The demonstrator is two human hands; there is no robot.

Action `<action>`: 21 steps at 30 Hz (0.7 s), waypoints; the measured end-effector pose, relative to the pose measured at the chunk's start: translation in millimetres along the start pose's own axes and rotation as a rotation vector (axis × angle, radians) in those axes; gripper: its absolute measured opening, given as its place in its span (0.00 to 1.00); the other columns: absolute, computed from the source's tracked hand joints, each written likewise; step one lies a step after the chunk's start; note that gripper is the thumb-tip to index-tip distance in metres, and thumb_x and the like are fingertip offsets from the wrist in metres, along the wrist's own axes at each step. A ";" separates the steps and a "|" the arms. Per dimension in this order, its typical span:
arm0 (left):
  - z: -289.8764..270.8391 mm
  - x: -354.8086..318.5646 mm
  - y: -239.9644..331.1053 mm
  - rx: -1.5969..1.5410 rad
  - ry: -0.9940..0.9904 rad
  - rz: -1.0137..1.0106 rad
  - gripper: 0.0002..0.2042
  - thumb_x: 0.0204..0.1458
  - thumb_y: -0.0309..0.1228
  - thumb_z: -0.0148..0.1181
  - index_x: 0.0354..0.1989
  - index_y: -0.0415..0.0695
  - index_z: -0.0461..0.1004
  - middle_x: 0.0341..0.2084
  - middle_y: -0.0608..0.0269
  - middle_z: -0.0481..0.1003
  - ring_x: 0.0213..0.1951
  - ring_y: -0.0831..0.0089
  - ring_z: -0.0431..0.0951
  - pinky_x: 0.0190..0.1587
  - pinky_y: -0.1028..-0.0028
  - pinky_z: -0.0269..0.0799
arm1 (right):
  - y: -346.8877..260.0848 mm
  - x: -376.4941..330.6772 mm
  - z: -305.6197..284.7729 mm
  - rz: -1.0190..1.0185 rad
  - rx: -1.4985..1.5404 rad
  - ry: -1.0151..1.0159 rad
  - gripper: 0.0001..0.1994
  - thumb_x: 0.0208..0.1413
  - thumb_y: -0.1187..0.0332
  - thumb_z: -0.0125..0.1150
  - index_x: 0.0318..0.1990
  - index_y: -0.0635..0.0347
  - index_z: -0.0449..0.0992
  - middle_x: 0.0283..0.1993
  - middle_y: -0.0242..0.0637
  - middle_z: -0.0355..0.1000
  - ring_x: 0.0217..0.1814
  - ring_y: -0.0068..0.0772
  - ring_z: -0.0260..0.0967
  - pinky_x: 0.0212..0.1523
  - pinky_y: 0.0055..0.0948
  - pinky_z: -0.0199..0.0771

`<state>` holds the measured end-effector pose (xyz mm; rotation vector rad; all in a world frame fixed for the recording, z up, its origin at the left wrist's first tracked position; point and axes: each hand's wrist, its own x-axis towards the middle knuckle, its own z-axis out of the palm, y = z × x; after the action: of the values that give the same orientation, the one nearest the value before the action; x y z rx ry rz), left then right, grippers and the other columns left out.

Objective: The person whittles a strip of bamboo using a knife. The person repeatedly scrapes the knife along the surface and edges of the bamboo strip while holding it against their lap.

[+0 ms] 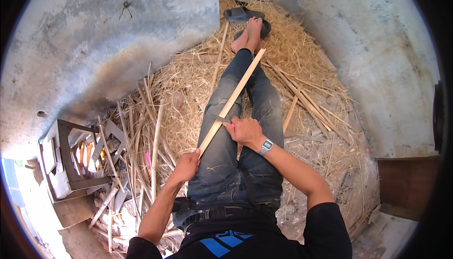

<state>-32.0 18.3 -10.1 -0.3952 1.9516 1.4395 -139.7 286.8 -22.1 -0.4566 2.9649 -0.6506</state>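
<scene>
A long pale strip of bamboo or wood (239,88) lies slantwise over my outstretched legs, its far end near my shins. My left hand (188,165) is closed around its near end, beside my left thigh. My right hand (246,130), with a watch (266,146) on the wrist, grips a small knife. The dark knife blade (218,117) lies across the strip just above my left knee. Most of the knife's handle is hidden in my fist; a bit of pink shows there.
Curly shavings (184,117) cover the floor around my legs. Loose strips (306,101) lie at the right, and more sticks (155,150) pile up at the left. A wooden frame (78,183) stands far left. Dark sandals (243,13) lie by my bare feet. Grey walls (118,32) curve around.
</scene>
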 end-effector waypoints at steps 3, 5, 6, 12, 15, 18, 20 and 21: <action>0.5 -19.3 10.4 -0.038 -0.056 -0.039 0.31 0.74 0.52 0.42 0.20 0.44 0.66 0.12 0.70 0.62 0.15 0.77 0.60 0.21 0.72 0.57 | 84.5 41.0 -29.5 0.273 -0.071 0.247 0.27 0.71 0.47 0.50 0.31 0.64 0.77 0.22 0.55 0.76 0.26 0.63 0.77 0.28 0.55 0.77; 1.5 -34.8 2.3 -0.112 -0.064 -0.099 0.31 0.74 0.53 0.42 0.19 0.45 0.66 0.11 0.71 0.61 0.14 0.78 0.59 0.20 0.73 0.55 | 92.6 40.5 -37.3 0.197 -0.169 0.201 0.27 0.71 0.47 0.50 0.30 0.63 0.77 0.22 0.55 0.76 0.26 0.62 0.77 0.27 0.55 0.76; 0.1 -34.8 -2.6 -0.166 -0.084 -0.118 0.30 0.74 0.52 0.43 0.20 0.46 0.65 0.11 0.71 0.60 0.14 0.79 0.58 0.19 0.74 0.54 | 91.1 40.7 -43.9 0.158 -0.220 0.178 0.27 0.71 0.47 0.50 0.30 0.62 0.77 0.22 0.55 0.76 0.26 0.61 0.77 0.27 0.55 0.76; 5.1 -22.8 4.5 -0.262 -0.023 -0.074 0.30 0.74 0.52 0.43 0.20 0.46 0.65 0.11 0.72 0.60 0.13 0.80 0.57 0.18 0.74 0.52 | 28.0 35.3 -55.5 -0.002 -0.046 0.130 0.27 0.69 0.45 0.52 0.29 0.60 0.77 0.20 0.53 0.75 0.23 0.58 0.77 0.25 0.55 0.75; 3.5 -22.6 3.3 -0.201 0.022 -0.088 0.30 0.74 0.52 0.43 0.20 0.46 0.65 0.11 0.71 0.61 0.13 0.80 0.57 0.18 0.74 0.52 | -6.4 2.5 -26.7 -0.198 -0.024 -0.037 0.26 0.67 0.44 0.53 0.30 0.59 0.76 0.18 0.49 0.74 0.19 0.56 0.75 0.24 0.53 0.75; 0.2 -29.2 -7.7 -0.104 0.017 -0.091 0.30 0.74 0.52 0.43 0.20 0.45 0.66 0.12 0.71 0.62 0.14 0.79 0.58 0.19 0.74 0.54 | 5.6 6.4 -11.9 -0.155 -0.015 0.007 0.25 0.68 0.46 0.53 0.29 0.59 0.75 0.18 0.49 0.74 0.21 0.57 0.76 0.24 0.54 0.75; -6.6 -41.5 -20.9 -0.097 -0.017 -0.080 0.30 0.74 0.52 0.43 0.20 0.45 0.66 0.12 0.71 0.62 0.14 0.79 0.59 0.20 0.74 0.55 | 47.9 40.2 -19.9 -0.009 -0.094 0.136 0.25 0.69 0.47 0.51 0.29 0.60 0.75 0.20 0.50 0.75 0.22 0.58 0.77 0.24 0.54 0.76; -9.2 -47.4 -24.6 -0.092 -0.032 -0.073 0.30 0.74 0.52 0.43 0.20 0.45 0.66 0.12 0.70 0.63 0.15 0.79 0.60 0.20 0.74 0.56 | 73.4 58.7 -28.6 0.075 -0.138 0.210 0.25 0.69 0.47 0.51 0.30 0.60 0.75 0.21 0.51 0.76 0.23 0.58 0.77 0.25 0.55 0.76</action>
<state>14.1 -5.5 5.3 -0.4769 1.8316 1.4836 -219.4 344.0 -27.4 -0.3003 3.2214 -0.5182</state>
